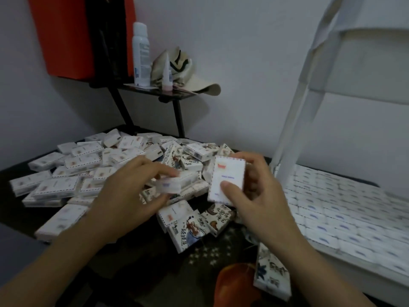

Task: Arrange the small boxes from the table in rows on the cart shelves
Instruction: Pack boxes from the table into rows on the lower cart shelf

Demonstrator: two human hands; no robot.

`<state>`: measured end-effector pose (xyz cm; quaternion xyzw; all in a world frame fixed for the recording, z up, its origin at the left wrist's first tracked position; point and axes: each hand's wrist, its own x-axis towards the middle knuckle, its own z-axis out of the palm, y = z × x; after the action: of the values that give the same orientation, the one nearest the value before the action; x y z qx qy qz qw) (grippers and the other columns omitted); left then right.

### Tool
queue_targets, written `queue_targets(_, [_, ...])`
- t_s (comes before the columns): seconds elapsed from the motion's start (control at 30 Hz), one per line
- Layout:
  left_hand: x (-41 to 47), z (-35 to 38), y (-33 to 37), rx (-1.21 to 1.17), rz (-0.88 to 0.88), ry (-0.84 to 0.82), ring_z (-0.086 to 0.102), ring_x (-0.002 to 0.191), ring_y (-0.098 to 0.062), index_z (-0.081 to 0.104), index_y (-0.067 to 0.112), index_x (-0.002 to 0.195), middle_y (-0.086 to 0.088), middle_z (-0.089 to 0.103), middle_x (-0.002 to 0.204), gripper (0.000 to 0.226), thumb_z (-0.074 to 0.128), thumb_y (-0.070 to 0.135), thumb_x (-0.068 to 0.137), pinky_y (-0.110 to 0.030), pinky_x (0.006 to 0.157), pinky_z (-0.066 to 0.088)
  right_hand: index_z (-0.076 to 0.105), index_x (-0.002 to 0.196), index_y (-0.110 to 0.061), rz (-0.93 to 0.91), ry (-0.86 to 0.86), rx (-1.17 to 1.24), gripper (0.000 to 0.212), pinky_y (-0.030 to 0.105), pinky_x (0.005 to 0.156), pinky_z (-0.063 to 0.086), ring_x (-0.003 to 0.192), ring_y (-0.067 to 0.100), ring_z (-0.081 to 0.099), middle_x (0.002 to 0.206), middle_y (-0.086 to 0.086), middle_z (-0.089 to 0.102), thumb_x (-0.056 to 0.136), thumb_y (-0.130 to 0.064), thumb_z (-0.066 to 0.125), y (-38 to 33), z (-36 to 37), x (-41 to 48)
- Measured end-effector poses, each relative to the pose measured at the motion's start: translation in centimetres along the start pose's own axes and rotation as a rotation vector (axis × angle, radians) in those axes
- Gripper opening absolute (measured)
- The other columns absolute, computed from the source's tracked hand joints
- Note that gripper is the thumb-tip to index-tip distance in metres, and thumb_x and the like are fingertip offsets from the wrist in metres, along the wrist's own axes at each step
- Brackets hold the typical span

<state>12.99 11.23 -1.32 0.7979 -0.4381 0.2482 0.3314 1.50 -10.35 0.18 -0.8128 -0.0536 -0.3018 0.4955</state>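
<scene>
White box [227,173] is standing upright in the curled grip of the right hand [263,196], nearer the cart shelf [358,268] on its right, while the left hand [124,196] is pinching a second box [170,186].

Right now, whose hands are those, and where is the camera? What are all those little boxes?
There is no machine here. A person wears a camera on their head, so the one picture looks down at their own two hands. The left hand pinches a blurred box. The right hand holds an upright box, with the thumb on its front. Under the hands, a dark table carries a messy pile of boxes. On the right stands a white cart, and its shelf already has neat rows of boxes. The job is to move the pile into rows like that. Behind, on a little black stand, are a spray can, a small bottle and a cap.
</scene>
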Motion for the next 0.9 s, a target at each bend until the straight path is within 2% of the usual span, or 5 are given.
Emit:
queue_targets(0.17, [-0.1,2.2,6.1,-0.107,0.219,-0.029,0.057,0.105,-0.008,0.054,0.040,0.119,0.007,0.065,0.114,0.051,0.074,0.015,0.080,-0.032,0.074,0.054,0.054,0.104,-0.043,-0.186,0.277,-0.147,0.026,0.011,0.061,0.050,0.082,0.002,0.067,0.097,-0.023,0.067,0.083,-0.032,0.064,-1.9,-6.2,-4.0])
queue_targets(0.4, [1.4,6.5,13.6,-0.182,0.502,-0.006,0.059,0.110,-0.010,0.065,0.020,0.106,0.009,0.062,0.124,0.028,0.068,0.010,0.081,-0.026,0.086,0.049,0.051,0.101,-0.043,-0.098,0.533,-0.293,0.032,0.023,0.058,0.053,0.090,0.007,0.066,0.101,-0.023,0.066,0.085,-0.021,0.068,-0.4,-16.0,-8.4])
queue_targets(0.6, [2.9,11.3,18.5,-0.560,0.179,-0.084,0.063,0.057,-0.003,0.063,0.029,0.111,0.021,0.065,0.074,0.023,0.065,0.019,0.090,-0.021,0.056,0.053,0.047,0.102,-0.052,0.093,0.765,-0.388,0.032,0.036,0.059,0.054,0.070,0.011,0.068,0.093,-0.020,0.066,0.083,-0.037,0.069,2.1,-24.1,-9.5])
queue_targets(0.77, [5.8,14.6,21.7,-1.024,-0.120,-0.073,0.073,0.087,-0.014,0.066,0.019,0.107,0.009,0.074,0.102,0.025,0.061,0.000,0.091,-0.024,0.073,0.058,0.041,0.102,-0.049,0.109,0.666,-0.599,0.039,0.027,0.067,0.052,0.077,-0.008,0.061,0.094,-0.026,0.057,0.088,-0.023,0.067,5.1,-28.4,-6.1])
queue_targets(0.9, [8.4,16.7,22.9,-1.137,-0.226,-0.080,0.073,0.091,-0.017,0.066,0.009,0.104,0.002,0.072,0.107,0.017,0.054,0.001,0.095,-0.024,0.078,0.057,0.048,0.109,-0.035,0.228,0.603,-0.754,0.029,0.027,0.073,0.039,0.082,0.007,0.061,0.110,-0.010,0.063,0.090,-0.019,0.063,8.7,-30.8,-2.8])
